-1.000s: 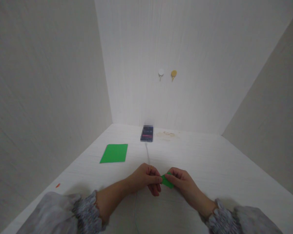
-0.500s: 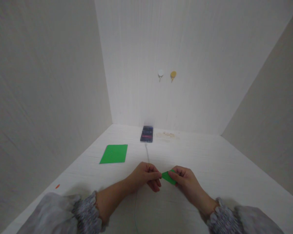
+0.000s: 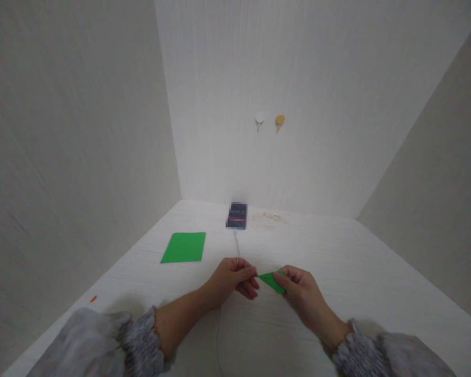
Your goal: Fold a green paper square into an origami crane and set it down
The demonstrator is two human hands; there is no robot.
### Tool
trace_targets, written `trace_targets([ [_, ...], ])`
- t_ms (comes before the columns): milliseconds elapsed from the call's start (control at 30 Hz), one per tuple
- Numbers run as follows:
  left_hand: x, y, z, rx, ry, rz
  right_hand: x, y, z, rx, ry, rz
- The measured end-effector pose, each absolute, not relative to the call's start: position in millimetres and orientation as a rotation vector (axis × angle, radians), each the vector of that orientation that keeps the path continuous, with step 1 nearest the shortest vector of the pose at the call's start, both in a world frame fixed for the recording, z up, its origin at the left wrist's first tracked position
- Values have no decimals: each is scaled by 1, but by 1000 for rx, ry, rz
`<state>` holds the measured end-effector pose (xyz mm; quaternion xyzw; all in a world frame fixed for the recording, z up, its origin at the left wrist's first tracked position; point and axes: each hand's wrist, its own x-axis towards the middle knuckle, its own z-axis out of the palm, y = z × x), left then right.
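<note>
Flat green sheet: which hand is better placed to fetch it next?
Probably the left hand: it is nearer the flat green sheet and only at the pointed tip of the folded green paper, contact unclear. The right hand is farther away and grips that paper's wider end.

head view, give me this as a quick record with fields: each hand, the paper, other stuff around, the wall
right hand: pinching the folded green paper, thumb on top
left hand: fingertips at the paper's pointed tip; contact unclear
loose paper: green sheet, flat on the white surface, beyond the left hand
device: dark, pixelated slab near the back wall
cable: pale, passing behind the left hand
scrap: small orange piece, far left
wall: white hook, gold hook
</note>
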<state>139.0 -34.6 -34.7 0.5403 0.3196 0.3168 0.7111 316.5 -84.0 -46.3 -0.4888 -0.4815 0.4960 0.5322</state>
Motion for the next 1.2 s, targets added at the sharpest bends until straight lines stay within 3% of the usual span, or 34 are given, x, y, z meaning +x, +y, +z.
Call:
trace_targets([
  [1200, 140, -39, -28, 1315, 693, 701, 311, -84, -45, -1155, -1255, 1083],
])
